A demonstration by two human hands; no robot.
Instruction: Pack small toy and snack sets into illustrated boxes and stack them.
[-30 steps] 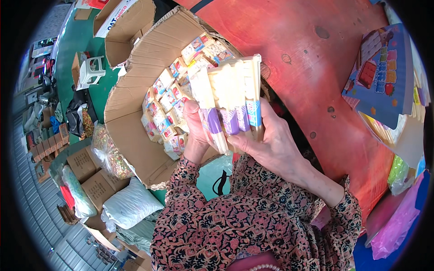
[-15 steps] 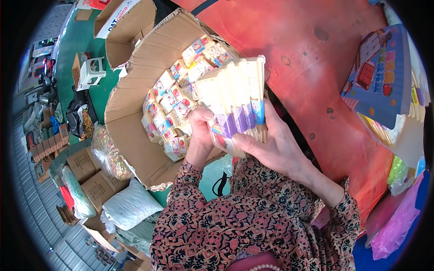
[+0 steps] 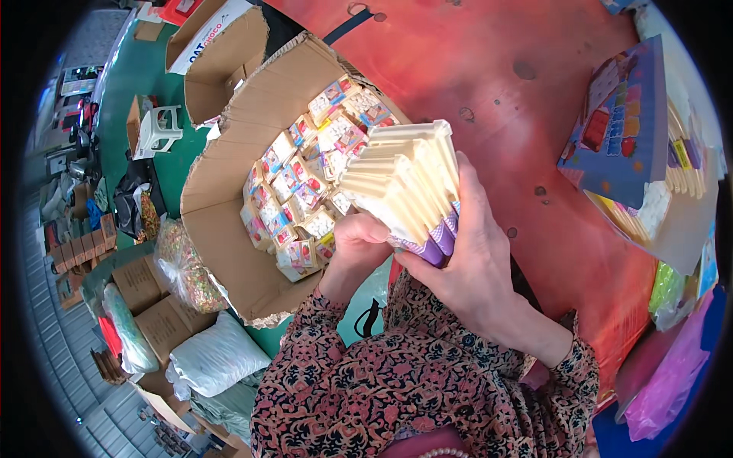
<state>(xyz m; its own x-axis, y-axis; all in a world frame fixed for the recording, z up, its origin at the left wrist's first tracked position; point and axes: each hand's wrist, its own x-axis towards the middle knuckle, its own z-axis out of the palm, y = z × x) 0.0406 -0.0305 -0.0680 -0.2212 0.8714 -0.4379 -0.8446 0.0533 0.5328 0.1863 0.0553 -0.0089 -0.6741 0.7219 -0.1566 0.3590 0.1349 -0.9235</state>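
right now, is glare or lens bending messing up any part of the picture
Head view: the pale packs held by the left hand and right hand look nearly washed out on their upper sides; head view: the red table has a soft, hazy sheen; head view: fisheye distortion curves the grey ribbed panels near the black rim.

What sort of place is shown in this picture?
Probably a workshop or storeroom for packaged goods: a large open carton holds many small labelled packs, closed cardboard boxes sit at the left, and a broad red work surface lies alongside.
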